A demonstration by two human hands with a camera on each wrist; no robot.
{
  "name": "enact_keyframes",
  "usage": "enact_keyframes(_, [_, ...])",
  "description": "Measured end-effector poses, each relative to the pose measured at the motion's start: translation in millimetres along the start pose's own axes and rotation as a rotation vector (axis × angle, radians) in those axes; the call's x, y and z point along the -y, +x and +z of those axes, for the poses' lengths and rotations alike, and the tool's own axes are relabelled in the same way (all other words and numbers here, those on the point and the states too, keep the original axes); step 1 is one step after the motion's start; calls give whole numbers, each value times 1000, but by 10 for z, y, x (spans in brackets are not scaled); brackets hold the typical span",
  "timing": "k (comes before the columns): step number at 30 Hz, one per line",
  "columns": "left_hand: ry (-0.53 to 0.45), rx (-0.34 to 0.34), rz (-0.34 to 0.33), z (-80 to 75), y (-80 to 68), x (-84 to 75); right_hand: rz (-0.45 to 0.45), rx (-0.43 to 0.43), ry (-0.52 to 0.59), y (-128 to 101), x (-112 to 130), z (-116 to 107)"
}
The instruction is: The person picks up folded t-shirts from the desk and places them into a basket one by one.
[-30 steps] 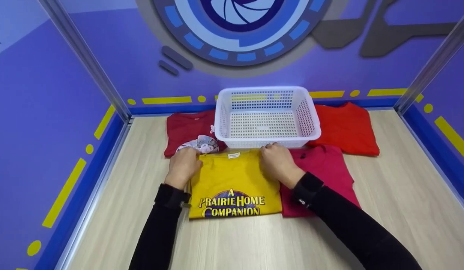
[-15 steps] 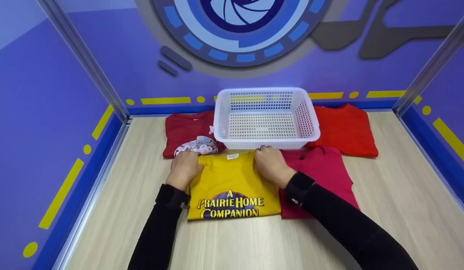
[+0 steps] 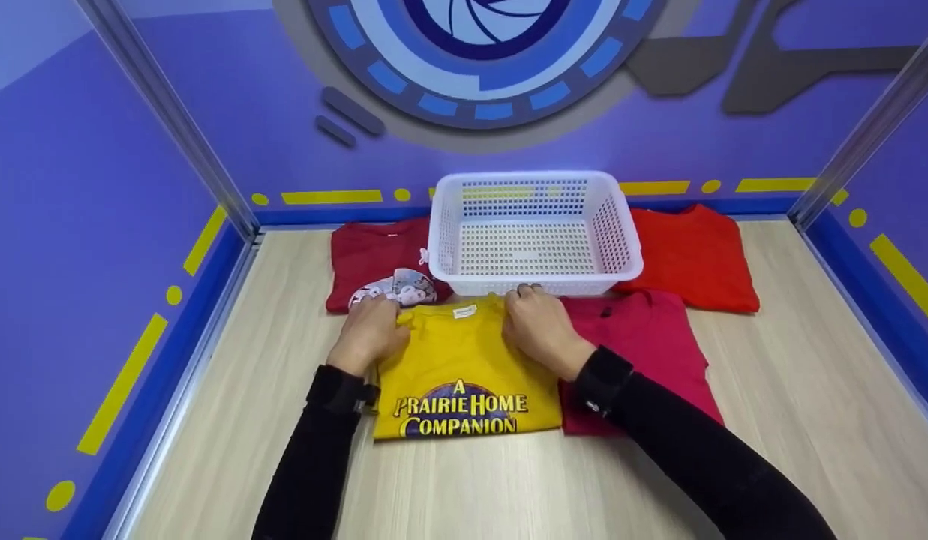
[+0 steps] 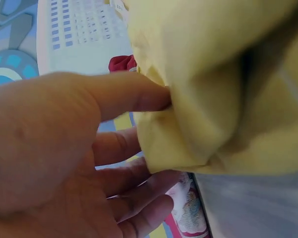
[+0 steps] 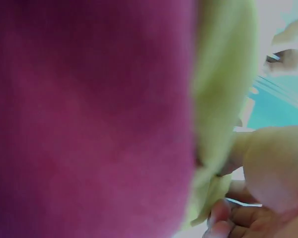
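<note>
A folded yellow T-shirt [image 3: 464, 367] printed "A Prairie Home Companion" lies on the wooden table, collar end toward the white basket [image 3: 535, 281]. My left hand [image 3: 373, 330] grips its far left corner. In the left wrist view the thumb [image 4: 134, 94] presses on the yellow cloth [image 4: 213, 99] with the fingers curled beneath. My right hand [image 3: 535, 322] grips the far right corner. In the right wrist view its fingers [image 5: 238, 215] curl under the yellow edge [image 5: 221, 99] beside the magenta shirt [image 5: 89, 119].
A magenta shirt [image 3: 644, 352] lies right of the yellow one. A dark red shirt [image 3: 366, 255] with a small printed cloth [image 3: 400, 287] on it sits back left, an orange-red shirt [image 3: 692, 255] back right. Purple walls enclose three sides of the table [image 3: 794, 390].
Both hands have drawn slightly inward along the yellow shirt's far edge, the right one more. The collar end has bunched a little between them.
</note>
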State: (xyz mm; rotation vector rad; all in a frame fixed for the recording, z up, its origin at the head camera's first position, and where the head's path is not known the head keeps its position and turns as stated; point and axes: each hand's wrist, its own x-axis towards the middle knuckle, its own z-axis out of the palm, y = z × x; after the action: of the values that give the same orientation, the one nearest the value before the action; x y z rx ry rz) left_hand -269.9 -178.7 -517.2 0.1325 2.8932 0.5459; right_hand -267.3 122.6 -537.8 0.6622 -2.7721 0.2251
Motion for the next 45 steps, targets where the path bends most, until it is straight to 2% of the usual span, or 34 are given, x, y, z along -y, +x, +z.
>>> enact_keyframes(3, [-71,19,-14,-103,-38,-17,37,1,116,-13,-17,-142])
enact_keyframes(5, [-94,21,2,-199,-84,-32,62,18,196,-19,-40,-241])
enact_keyframes(12, [-113,-99,101,-572,-288,-83,88,64,452,10,-131,-572])
enact_keyframes(15, [-121,-126,123,-702,-396,-99,104,58,516,17,-143,-720])
enact_keyframes(19, [-117,-141,149,-813,-536,-140,48,18,508,-3,-165,-883])
enact_keyframes(22, [-91,-181,185,-863,-631,-174,7,6,484,-41,-180,-987])
enact_keyframes(28, [-79,-314,250,-998,-852,-262,24,25,526,-129,-177,-1213])
enact_keyframes(33, [-58,-435,291,-1122,-1002,-378,14,-79,563,-193,-203,-1401])
enact_keyframes(39, [-19,-549,372,-1199,-1019,-567,33,-265,576,-274,-340,-1631])
enact_keyframes(42, [-47,-559,424,-1240,-992,-648,34,-308,558,-310,-434,-1736])
enact_keyframes(45, [-108,-536,483,-1281,-949,-701,36,-299,541,-353,-543,-1826])
